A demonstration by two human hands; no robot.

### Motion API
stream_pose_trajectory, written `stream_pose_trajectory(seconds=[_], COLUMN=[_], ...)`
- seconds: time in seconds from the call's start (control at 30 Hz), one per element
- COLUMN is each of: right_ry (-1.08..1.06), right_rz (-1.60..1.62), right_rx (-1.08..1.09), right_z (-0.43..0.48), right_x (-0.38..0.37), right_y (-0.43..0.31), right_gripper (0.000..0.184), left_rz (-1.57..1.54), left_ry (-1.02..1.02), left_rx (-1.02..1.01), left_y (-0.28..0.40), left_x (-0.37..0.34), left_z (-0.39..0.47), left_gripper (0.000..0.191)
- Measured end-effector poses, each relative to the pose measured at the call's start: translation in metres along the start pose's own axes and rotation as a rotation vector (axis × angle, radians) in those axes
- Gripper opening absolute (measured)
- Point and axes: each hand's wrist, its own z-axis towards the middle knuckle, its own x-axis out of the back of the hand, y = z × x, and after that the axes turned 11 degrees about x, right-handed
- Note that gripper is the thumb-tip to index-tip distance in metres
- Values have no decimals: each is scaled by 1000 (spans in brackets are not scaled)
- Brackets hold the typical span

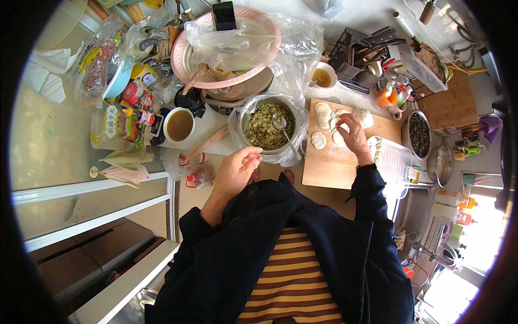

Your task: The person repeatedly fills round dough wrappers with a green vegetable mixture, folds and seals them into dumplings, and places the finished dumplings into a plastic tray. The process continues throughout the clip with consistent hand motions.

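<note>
My left hand (238,170) hovers at the near edge of a metal bowl, fingers loosely bent and holding nothing. Chopped green filling (265,128) fills this metal bowl (297,135), and a metal spoon (286,135) leans in it. My right hand (353,133) is over a wooden board (323,172), its fingertips at the overlapping round dough wrappers (339,138). Whether it pinches one is hidden by the fingers. More wrappers (323,115) lie to the left, with a single wrapper (319,140) nearer me. A lump of dough (363,118) sits just beyond my right hand.
Right of the board, a clear plastic tray (394,156) holds a row of pale dumplings (375,150). A rolling pin (209,141) lies left of the bowl, near a cup of brown liquid (179,126). Behind stand a pink colander (178,60) and a small bowl (332,72).
</note>
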Motion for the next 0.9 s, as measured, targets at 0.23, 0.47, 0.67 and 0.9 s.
stream_pose_trajectory(seconds=[0.23,0.47,0.67,0.9], right_ry=[265,85,67,87], right_rz=[775,54,-55,-138], right_rx=[-628,-755,-590,-670], right_z=[11,0,2,-14], right_x=[-48,-105,-111,-87], right_y=[11,23,16,19], right_gripper=[15,18,22,22], left_rz=[-13,16,-19,-49], left_ry=[-36,-21,-77,-91], left_rx=[-24,3,32,61], left_y=[1,-2,-6,2], left_x=[-4,0,2,3], left_z=[3,-1,0,2], left_gripper=[25,25,30,30])
